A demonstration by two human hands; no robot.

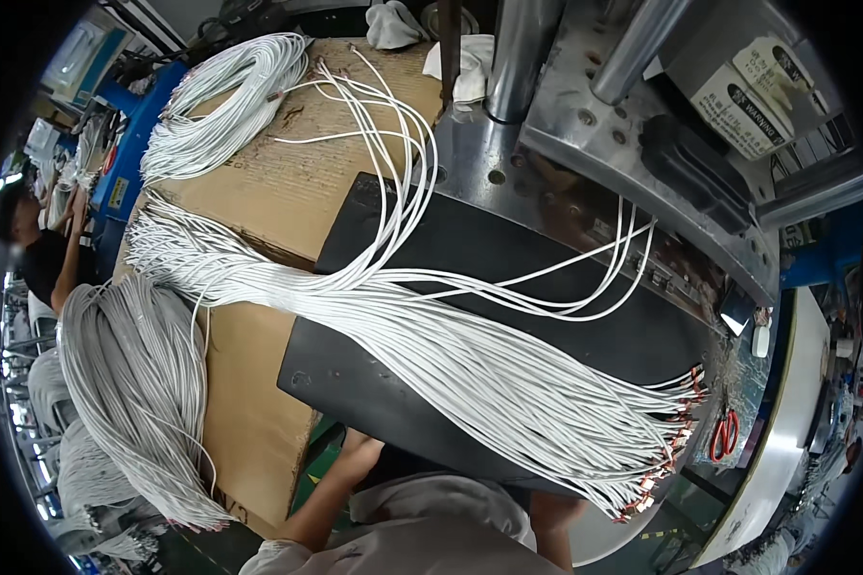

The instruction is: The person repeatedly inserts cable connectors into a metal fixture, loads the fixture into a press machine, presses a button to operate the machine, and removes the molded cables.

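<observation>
A thick bundle of white cables (489, 364) lies across a black tabletop (355, 369), its ends with small red and white tips fanned out at the right. Several strands of it loop up toward the press, and others bend back over the cardboard. My left hand (360, 454) is at the near edge of the black top, its fingers hidden beneath or behind that edge. My right hand (554, 513) is lower right, close below the cables, and its fingers are also out of sight. What either hand touches does not show.
A metal press (633, 144) with thick columns stands at the far right. Coiled white cables (230, 105) rest on the cardboard (259, 201); a greyish cable bundle (134, 383) hangs over its left side. Red-handled scissors (724, 436) are at the right. Another person (43, 244) works at far left.
</observation>
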